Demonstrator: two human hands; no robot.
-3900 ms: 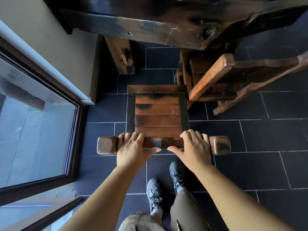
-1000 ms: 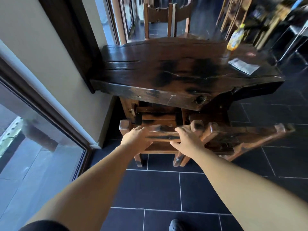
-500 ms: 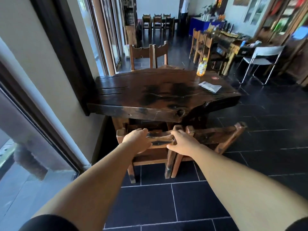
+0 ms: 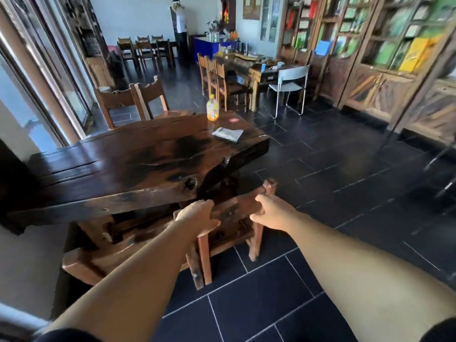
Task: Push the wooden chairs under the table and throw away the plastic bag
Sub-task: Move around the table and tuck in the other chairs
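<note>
Head view: open dark tile floor (image 4: pixel 345 183) from 1 to 5 o'clock. At 9 o'clock, dark slab table (image 4: pixel 128 164), edge overhanging. Left hand (image 4: pixel 197 217) and right hand (image 4: pixel 270 213) clamped on the top rail of the worn wooden chair (image 4: pixel 234 211), seat under the table edge. Second chair (image 4: pixel 98 257) tucked at 8 o'clock. Folded plastic bag (image 4: pixel 228 134) lying at 12 o'clock beside a bottle (image 4: pixel 212 107).

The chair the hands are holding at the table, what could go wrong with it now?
Fingers might get pinched: the left hand and right hand grip the chair's top rail right below the table edge. It might also bump the other chair close beside it. A hard knock could tip the bottle standing on the table.
</note>
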